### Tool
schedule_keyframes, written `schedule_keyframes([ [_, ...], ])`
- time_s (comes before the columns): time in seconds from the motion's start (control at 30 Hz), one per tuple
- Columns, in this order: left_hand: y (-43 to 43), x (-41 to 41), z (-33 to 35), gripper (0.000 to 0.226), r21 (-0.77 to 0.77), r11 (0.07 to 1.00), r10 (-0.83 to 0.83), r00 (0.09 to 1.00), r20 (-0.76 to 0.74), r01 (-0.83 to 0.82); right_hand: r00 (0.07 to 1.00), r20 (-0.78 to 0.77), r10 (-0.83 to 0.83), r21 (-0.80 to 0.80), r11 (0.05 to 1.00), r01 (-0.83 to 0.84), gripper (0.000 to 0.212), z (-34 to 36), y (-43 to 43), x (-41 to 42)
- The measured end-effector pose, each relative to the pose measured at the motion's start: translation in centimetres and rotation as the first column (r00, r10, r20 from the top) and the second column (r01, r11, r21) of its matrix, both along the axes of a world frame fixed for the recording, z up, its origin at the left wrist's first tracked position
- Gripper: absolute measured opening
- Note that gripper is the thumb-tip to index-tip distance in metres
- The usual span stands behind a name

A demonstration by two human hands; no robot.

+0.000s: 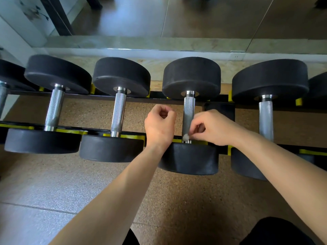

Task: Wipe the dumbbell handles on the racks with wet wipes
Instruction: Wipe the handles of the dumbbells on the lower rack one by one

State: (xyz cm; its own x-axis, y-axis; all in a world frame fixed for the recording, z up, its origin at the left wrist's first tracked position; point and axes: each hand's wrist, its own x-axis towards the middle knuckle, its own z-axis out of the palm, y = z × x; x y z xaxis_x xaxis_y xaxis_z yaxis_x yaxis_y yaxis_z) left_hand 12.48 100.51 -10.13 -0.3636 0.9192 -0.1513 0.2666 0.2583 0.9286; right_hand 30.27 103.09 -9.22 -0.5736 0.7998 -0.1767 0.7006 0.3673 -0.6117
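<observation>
Past bare forearms, pinches a balled wipe in the right grip against the near end of a racked dumbbell handle to scrub it, and holds the left grip clenched, empty, clear alongside.

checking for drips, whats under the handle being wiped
Speckled brown floor shows under the handle, between the rack rails. The right hand and its wipe cover the near stretch.
</observation>
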Motion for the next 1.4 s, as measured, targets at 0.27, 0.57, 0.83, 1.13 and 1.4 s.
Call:
schedule_keyframes([
  [0.27, -0.2, 0.1, 0.4, 0.007, -0.019, 1.0, -0.013, 1.0, 0.002, 0.013, 0.869, -0.279, -0.41, 0.138, 0.878, 0.458, 0.01, -1.5, 1.6, 0.1],
  [0.57, -0.1, 0.1, 0.4, 0.008, -0.019, 1.0, -0.021, 1.0, 0.016, 0.021, 0.836, -0.221, -0.502, -0.077, 0.864, 0.498, 0.012, -2.1, 0.2, -0.1],
  [0.83, -0.1, 0.1, 0.6, 0.009, -0.029, 1.0, -0.004, 0.999, 0.039, 0.005, 0.597, -0.447, -0.666, -0.264, 0.736, 0.624, 0.014, -3.1, 0.0, -1.0],
  [1.13, -0.1, 0.1, 0.7, 0.008, -0.023, 1.0, -0.007, 1.0, 0.023, 0.007, 0.435, -0.429, -0.792, -0.495, 0.609, 0.62, 0.013, -3.0, 0.3, -1.7],
  [1.4, -0.1, 0.1, 0.7, 0.009, -0.036, 0.999, -0.005, 1.0, 0.02, 0.005, 0.432, -0.463, -0.774, -0.461, 0.627, 0.628, 0.023, -3.5, -0.6, -1.6],
])
